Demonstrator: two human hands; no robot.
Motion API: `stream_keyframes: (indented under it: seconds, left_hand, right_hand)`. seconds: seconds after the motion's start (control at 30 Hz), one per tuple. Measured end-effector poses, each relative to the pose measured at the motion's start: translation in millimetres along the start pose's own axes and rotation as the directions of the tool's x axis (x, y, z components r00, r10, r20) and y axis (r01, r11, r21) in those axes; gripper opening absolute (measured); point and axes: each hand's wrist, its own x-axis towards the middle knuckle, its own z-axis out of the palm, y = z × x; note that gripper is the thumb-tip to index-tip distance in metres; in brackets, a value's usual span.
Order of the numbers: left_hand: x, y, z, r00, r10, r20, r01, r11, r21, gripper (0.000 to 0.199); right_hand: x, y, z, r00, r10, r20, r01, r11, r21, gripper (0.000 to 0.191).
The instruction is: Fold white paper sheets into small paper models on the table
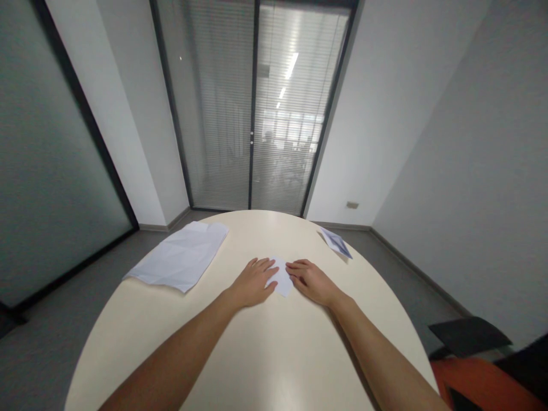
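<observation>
A small white piece of paper (281, 278) lies on the round cream table (274, 354), between my two hands. My left hand (254, 281) rests over its left side, palm down with the fingers apart. On the right side, my right hand (311, 280) touches the paper's edge with its fingertips, the fingers stretched out. Neither hand grips anything that shows. Part of the paper is hidden under the fingers.
A large creased white sheet (182, 255) lies at the table's left edge. Near the right edge sits a folded paper (336, 242) with a bluish-grey print. A chair with an orange seat (483, 379) stands at the lower right.
</observation>
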Motion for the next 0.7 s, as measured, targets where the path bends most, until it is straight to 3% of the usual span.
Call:
stream_keyframes:
  seconds: [0.23,0.47,0.7]
  left_hand:
    - [-1,1,-5.6,0.998,0.050,0.025,-0.049,0.998,-0.028,0.048]
    - [1,1,-2.4,0.996,-0.080,0.026,0.081,0.996,-0.040,0.048]
    - [2,-7,5.5,0.994,-0.109,0.001,0.109,0.993,-0.040,0.046]
  right_hand:
    - [4,-11,2,0.999,-0.045,0.000,0.045,0.997,0.057,0.037]
    - [0,-10,0,0.999,0.013,0.032,-0.017,0.994,0.104,0.034]
    - [-5,-5,0,0.995,0.071,0.072,-0.080,0.989,0.127,0.038]
